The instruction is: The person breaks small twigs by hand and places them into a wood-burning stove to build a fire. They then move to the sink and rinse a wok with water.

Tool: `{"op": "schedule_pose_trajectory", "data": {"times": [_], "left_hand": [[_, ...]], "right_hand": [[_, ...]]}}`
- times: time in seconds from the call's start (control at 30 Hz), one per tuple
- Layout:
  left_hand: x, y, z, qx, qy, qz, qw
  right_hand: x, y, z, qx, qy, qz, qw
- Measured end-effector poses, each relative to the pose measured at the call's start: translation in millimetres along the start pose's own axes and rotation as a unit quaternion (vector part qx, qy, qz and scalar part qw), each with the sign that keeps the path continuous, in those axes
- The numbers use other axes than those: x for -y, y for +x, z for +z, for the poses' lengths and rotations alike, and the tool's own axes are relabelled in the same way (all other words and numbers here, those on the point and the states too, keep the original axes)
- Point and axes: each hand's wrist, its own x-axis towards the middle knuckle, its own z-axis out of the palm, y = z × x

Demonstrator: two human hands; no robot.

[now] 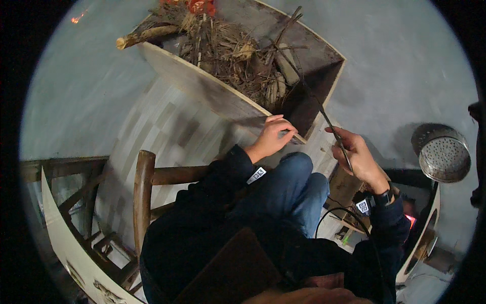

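A large wooden box (212, 81) with a pale rim stands before me, holding twigs, dry brush (243, 49) and split wood. My left hand (275, 135) rests at the near corner of its rim, fingers curled, with no object visible in it. My right hand (355, 154), right of that corner, grips a long thin dark branch (322, 110) that slants up and left over the box's inside; its forked upper part crosses other sticks. A thick cut log (146, 36) lies across the box's left end and juts past the rim.
A perforated metal pot (444, 157) is at the right against the grey wall. A wooden chair (144, 197) is by my left side. A black cable (341, 209) loops below my right forearm. Pale curved-edged tables (68, 235) show at lower left and right.
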Motion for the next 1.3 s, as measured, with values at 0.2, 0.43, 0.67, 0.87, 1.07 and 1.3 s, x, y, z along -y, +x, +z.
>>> {"op": "schedule_pose_trajectory", "data": {"times": [0.2, 0.43, 0.67, 0.87, 1.07, 1.3], "left_hand": [[-3, 2, 0, 0.002, 0.0, 0.001, 1.0], [-13, 8, -2, 0.003, 0.023, 0.025, 0.999], [-7, 6, 1, 0.033, 0.068, 0.028, 0.997], [-4, 5, 2, 0.056, 0.041, 0.006, 0.998], [-2, 6, 4, 0.05, 0.041, 0.027, 0.998], [2, 4, 4, 0.051, 0.019, 0.013, 0.998]], "right_hand": [[1, -97, -23, -0.088, 0.012, 0.002, 0.996], [-25, -241, 8, -0.218, 0.112, 0.086, 0.966], [-56, -338, 81, -0.347, 0.251, 0.165, 0.889], [-91, -388, 117, -0.426, 0.27, 0.239, 0.83], [-164, -423, 119, -0.497, 0.314, 0.262, 0.765], [-256, -445, 63, -0.523, 0.286, 0.264, 0.758]]}}
